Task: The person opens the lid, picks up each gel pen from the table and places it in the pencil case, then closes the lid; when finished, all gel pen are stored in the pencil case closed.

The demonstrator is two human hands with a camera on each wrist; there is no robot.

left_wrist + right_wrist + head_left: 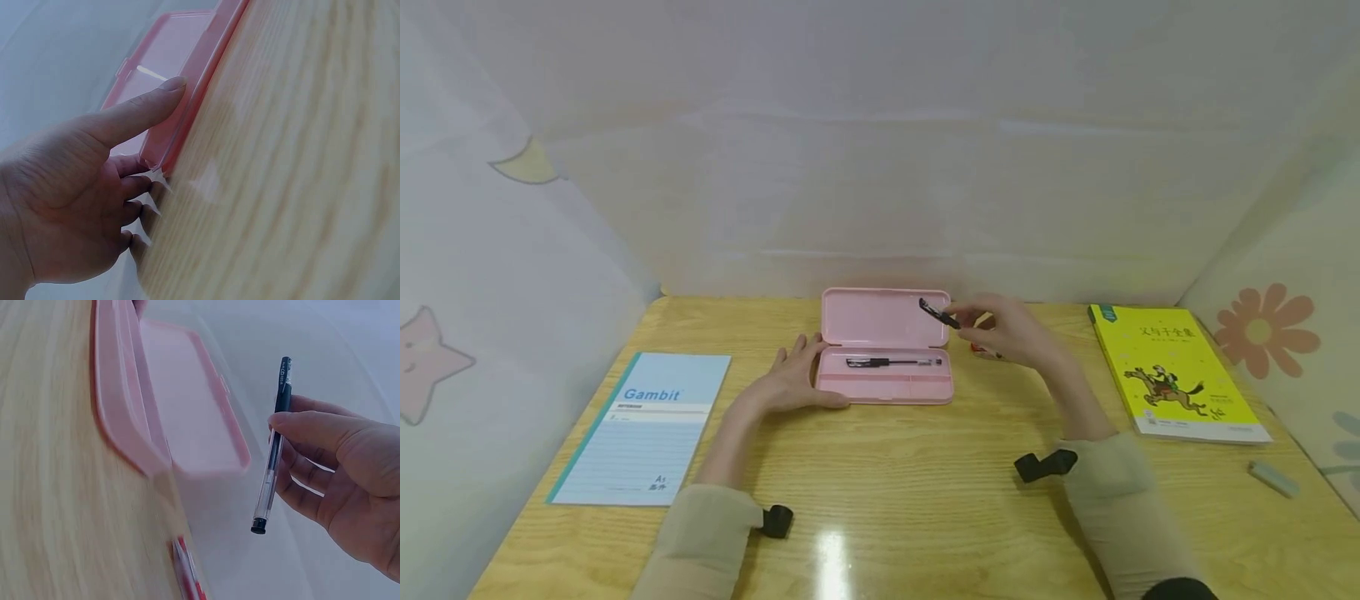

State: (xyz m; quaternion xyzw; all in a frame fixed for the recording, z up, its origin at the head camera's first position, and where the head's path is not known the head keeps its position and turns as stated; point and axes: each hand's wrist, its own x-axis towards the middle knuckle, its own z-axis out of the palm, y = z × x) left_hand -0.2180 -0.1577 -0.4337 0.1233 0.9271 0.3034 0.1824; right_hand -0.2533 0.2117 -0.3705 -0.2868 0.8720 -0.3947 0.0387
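Pinching a black pen (272, 450) in my right hand (1011, 332), near the open pink case (865, 389) on the table (895, 467); my left hand (792, 382), spread wide, touches the case's left end, presumably to steady it.

Study corner, building type unclear: pale wood-grain desk (887, 483) beneath left grip (792, 379) and right grip (1003, 329); pink plastic pencil case (880, 318) between them; light-blue paper notebook (643, 429) left of left grip; yellow-covered book (1172, 367) right of right grip; creased whitish sheeting (880, 167) beyond both.
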